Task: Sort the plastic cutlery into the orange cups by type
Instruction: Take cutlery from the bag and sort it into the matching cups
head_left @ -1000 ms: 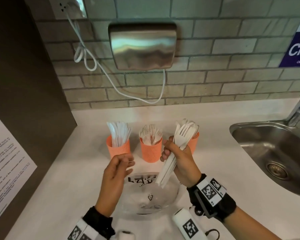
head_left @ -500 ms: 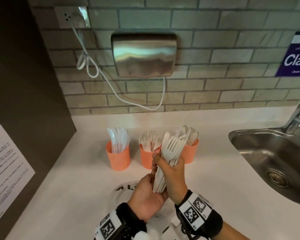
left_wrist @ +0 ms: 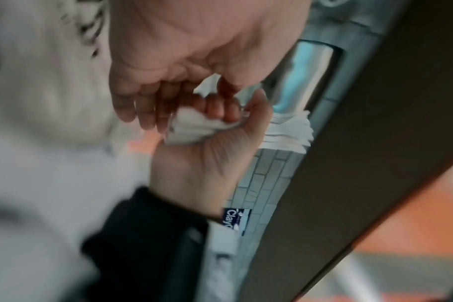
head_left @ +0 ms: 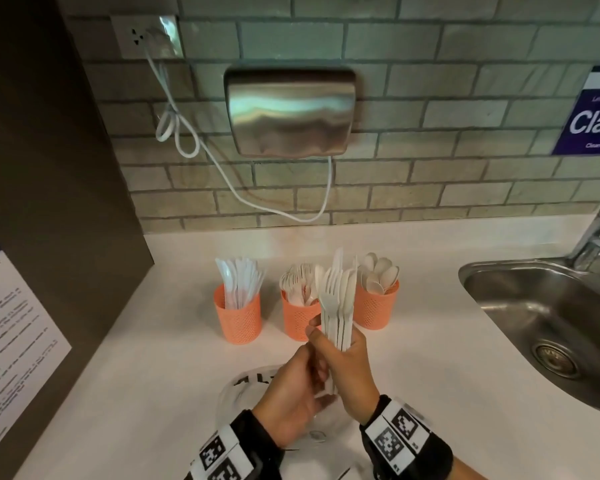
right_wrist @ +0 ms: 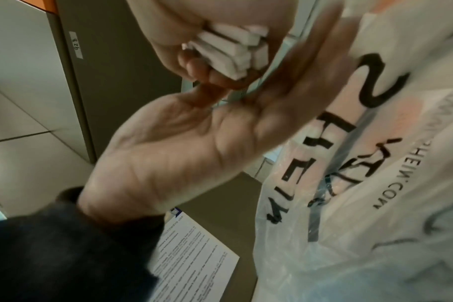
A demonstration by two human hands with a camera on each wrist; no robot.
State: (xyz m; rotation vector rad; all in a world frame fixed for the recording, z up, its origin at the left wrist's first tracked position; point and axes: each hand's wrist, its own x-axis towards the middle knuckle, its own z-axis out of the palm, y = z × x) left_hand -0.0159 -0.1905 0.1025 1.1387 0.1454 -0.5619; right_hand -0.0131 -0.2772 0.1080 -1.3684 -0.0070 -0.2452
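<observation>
Nearest me, the left hand [head_left: 293, 398] lies flat-palmed under the handle ends, fingers relaxed, squaring them up. The right hand [head_left: 349, 370] has its grip clamped round the bundle [head_left: 337, 306] of forks and other pieces, upright over a bag [head_left: 243, 386] on the tabletop [head_left: 430, 358]. Beyond stand three cups [head_left: 238, 318]. Tapping a mixed bundle risks pieces slipping loose or landing in the wrong cup.

A steel hand dryer [head_left: 290, 112] is mounted on the tiled wall, its white cord [head_left: 201, 147] plugged into a socket [head_left: 146, 36]. A steel sink [head_left: 548, 327] is set into the white bench [head_left: 430, 341].
</observation>
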